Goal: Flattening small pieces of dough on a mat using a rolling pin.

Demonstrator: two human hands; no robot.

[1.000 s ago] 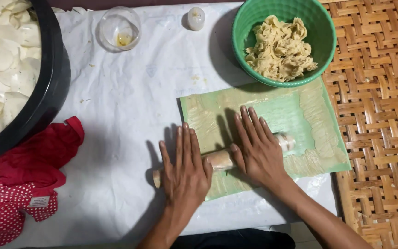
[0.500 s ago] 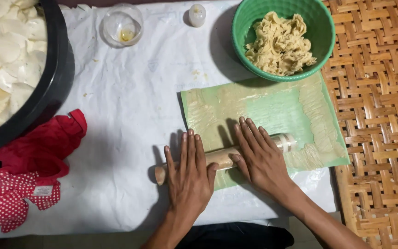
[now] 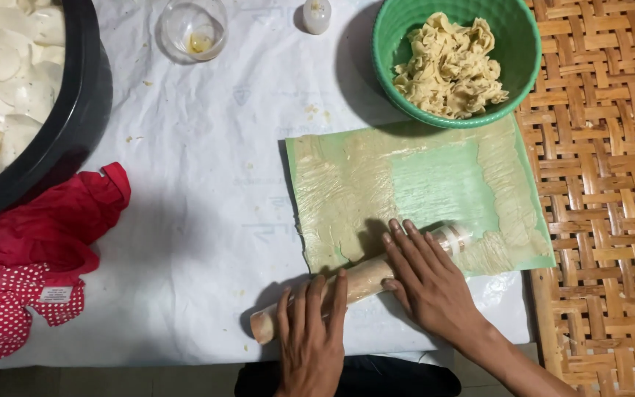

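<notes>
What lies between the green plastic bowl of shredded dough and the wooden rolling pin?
In the head view, the green rectangular mat with thin dough spread on it lies between the green plastic bowl and the wooden rolling pin.

The left hand (image 3: 310, 342) and the right hand (image 3: 431, 283) are both bare, without rings, gloves or a watch. The forearms also have no sleeves. The fingers (image 3: 413, 246) are long and slim (the nails are cut short).
</notes>
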